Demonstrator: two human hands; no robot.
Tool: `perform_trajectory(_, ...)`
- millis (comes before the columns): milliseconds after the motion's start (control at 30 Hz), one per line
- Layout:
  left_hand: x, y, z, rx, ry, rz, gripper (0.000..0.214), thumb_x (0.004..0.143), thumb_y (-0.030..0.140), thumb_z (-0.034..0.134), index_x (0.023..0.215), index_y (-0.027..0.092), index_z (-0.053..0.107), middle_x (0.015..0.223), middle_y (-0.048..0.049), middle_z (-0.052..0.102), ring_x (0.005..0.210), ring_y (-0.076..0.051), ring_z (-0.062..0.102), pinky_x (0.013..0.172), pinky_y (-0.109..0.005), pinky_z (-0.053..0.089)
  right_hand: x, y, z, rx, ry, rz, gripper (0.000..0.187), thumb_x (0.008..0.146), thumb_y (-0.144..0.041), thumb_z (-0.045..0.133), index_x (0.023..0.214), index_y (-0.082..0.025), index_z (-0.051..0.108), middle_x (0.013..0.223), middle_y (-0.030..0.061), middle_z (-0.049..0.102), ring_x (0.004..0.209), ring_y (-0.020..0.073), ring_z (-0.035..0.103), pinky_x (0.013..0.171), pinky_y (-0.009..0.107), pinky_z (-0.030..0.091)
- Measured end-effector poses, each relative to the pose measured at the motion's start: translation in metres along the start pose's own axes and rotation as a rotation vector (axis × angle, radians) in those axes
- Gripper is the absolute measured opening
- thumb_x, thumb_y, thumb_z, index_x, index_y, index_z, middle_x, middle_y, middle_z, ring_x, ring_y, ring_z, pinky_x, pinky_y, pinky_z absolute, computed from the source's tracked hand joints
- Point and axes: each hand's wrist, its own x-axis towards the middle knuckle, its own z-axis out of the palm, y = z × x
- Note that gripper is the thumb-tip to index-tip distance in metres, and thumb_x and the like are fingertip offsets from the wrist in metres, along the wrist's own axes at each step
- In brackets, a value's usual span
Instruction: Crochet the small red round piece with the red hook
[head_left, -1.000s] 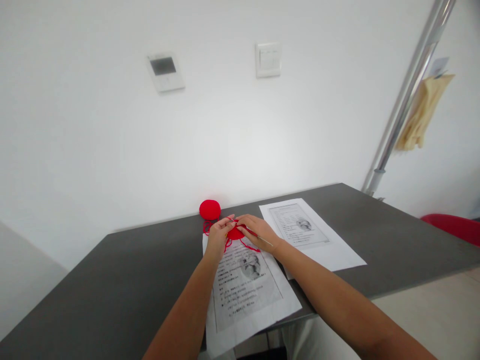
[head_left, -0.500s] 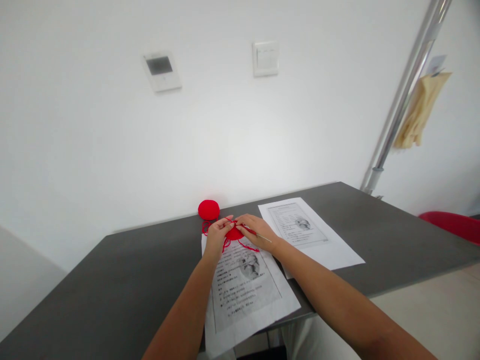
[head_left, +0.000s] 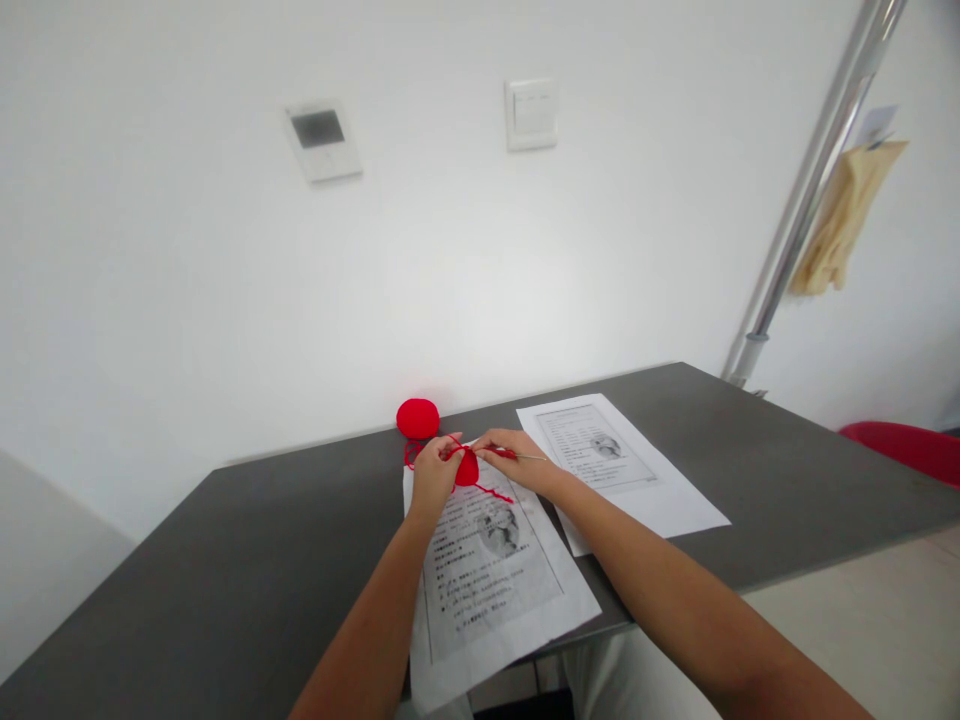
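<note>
My left hand (head_left: 435,472) pinches the top edge of a small red crocheted piece (head_left: 466,469), with red yarn running over its fingers. In my right hand (head_left: 519,460) is a crochet hook (head_left: 529,457), its thin metal shaft sticking out to the right and its tip at the piece, too small to make out. A loose yarn tail (head_left: 496,492) hangs from the piece over the printed sheet (head_left: 495,600). Behind my left hand a ball of red yarn (head_left: 418,419) rests near the wall, with loops of yarn below it.
A second printed sheet (head_left: 622,470) lies to the right on the dark grey table (head_left: 247,560). The white wall behind carries a switch (head_left: 532,115) and a small panel (head_left: 324,143). Yellowish gloves (head_left: 847,220) hang by a metal pole (head_left: 806,210); a red chair (head_left: 904,452) is at far right.
My right hand has tilted, so the hook now lies nearly level and its handle end is higher. The crocheted piece has turned and hangs more upright below my fingers.
</note>
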Motion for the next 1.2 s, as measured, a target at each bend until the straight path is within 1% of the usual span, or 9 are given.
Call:
perform_trajectory(133, -0.002, 0.004, 0.000, -0.045, -0.043, 0.002, 0.024, 0.058, 0.003, 0.067, 0.075, 0.020, 0.073, 0.071, -0.0026, 0.067, 0.073, -0.018, 0.059, 0.077, -0.029, 0.045, 0.002, -0.007, -0.013, 0.051, -0.020, 0.063, 0.014, 0.084, -0.024, 0.056, 0.081, -0.016, 0.067, 0.076, 0.0023, 0.068, 0.072, 0.0142, 0.061, 0.068, 0.026, 0.046)
perform_trajectory(200, -0.002, 0.005, 0.000, -0.093, -0.087, -0.031, 0.024, 0.057, 0.005, 0.068, 0.074, 0.019, 0.073, 0.066, -0.0016, 0.066, 0.069, -0.017, 0.058, 0.071, -0.028, 0.045, 0.003, -0.008, -0.018, 0.118, -0.041, 0.105, 0.013, 0.082, -0.025, 0.058, 0.078, -0.016, 0.066, 0.073, 0.0011, 0.067, 0.071, 0.0136, 0.060, 0.069, 0.026, 0.046)
perform_trajectory(333, -0.002, 0.008, -0.002, -0.213, -0.214, -0.159, 0.022, 0.056, 0.010, 0.070, 0.076, 0.015, 0.073, 0.060, -0.0012, 0.065, 0.060, -0.015, 0.057, 0.060, -0.025, 0.042, 0.005, -0.006, -0.027, 0.418, -0.058, 0.223, 0.021, 0.078, -0.035, 0.065, 0.074, -0.014, 0.067, 0.073, 0.0027, 0.068, 0.073, 0.0147, 0.063, 0.074, 0.030, 0.049)
perform_trajectory(467, -0.005, 0.014, -0.004, -0.391, -0.292, -0.200, 0.026, 0.053, 0.016, 0.074, 0.079, 0.013, 0.073, 0.063, -0.0018, 0.065, 0.060, -0.013, 0.058, 0.061, -0.024, 0.043, 0.006, -0.005, -0.034, 0.696, -0.085, 0.315, 0.025, 0.073, -0.038, 0.070, 0.075, -0.013, 0.067, 0.074, 0.0050, 0.072, 0.071, 0.0150, 0.066, 0.077, 0.033, 0.053)
perform_trajectory(633, -0.009, 0.023, -0.006, -0.560, -0.347, -0.256, 0.027, 0.050, 0.016, 0.078, 0.076, 0.013, 0.072, 0.064, -0.0008, 0.065, 0.059, -0.011, 0.058, 0.061, -0.023, 0.044, 0.005, -0.006, -0.038, 0.935, -0.108, 0.342, 0.023, 0.072, -0.034, 0.073, 0.074, -0.013, 0.064, 0.082, 0.0083, 0.074, 0.072, 0.0157, 0.069, 0.079, 0.034, 0.054)
perform_trajectory(733, -0.006, 0.021, -0.009, -0.551, -0.386, -0.301, 0.028, 0.050, 0.016, 0.078, 0.077, 0.013, 0.073, 0.067, -0.0019, 0.067, 0.060, -0.011, 0.059, 0.062, -0.023, 0.044, 0.004, -0.006, -0.039, 0.890, -0.138, 0.317, 0.023, 0.074, -0.034, 0.072, 0.078, -0.012, 0.066, 0.085, 0.0090, 0.074, 0.074, 0.0159, 0.070, 0.080, 0.034, 0.055)
perform_trajectory(800, -0.003, 0.017, -0.012, -0.462, -0.423, -0.315, 0.028, 0.051, 0.015, 0.077, 0.079, 0.013, 0.073, 0.069, -0.0037, 0.068, 0.061, -0.012, 0.060, 0.062, -0.023, 0.044, 0.004, -0.006, -0.038, 0.808, -0.163, 0.322, 0.024, 0.073, -0.034, 0.073, 0.079, -0.012, 0.067, 0.082, 0.0082, 0.074, 0.073, 0.0158, 0.070, 0.079, 0.034, 0.055)
perform_trajectory(900, 0.002, 0.010, -0.016, -0.286, -0.452, -0.275, 0.026, 0.053, 0.014, 0.077, 0.079, 0.013, 0.074, 0.067, -0.0038, 0.069, 0.060, -0.013, 0.059, 0.061, -0.024, 0.042, 0.004, -0.006, -0.036, 0.735, -0.205, 0.359, 0.028, 0.070, -0.036, 0.076, 0.079, -0.011, 0.067, 0.077, 0.0064, 0.073, 0.070, 0.0152, 0.069, 0.078, 0.035, 0.056)
perform_trajectory(1200, 0.007, 0.003, -0.022, -0.179, -0.532, -0.234, 0.019, 0.056, 0.019, 0.077, 0.074, 0.015, 0.074, 0.064, -0.0043, 0.069, 0.056, -0.014, 0.057, 0.058, -0.025, 0.041, 0.003, -0.009, -0.036, 0.749, -0.220, 0.408, 0.029, 0.068, -0.037, 0.077, 0.077, -0.011, 0.068, 0.078, 0.0072, 0.073, 0.071, 0.0160, 0.070, 0.077, 0.035, 0.057)
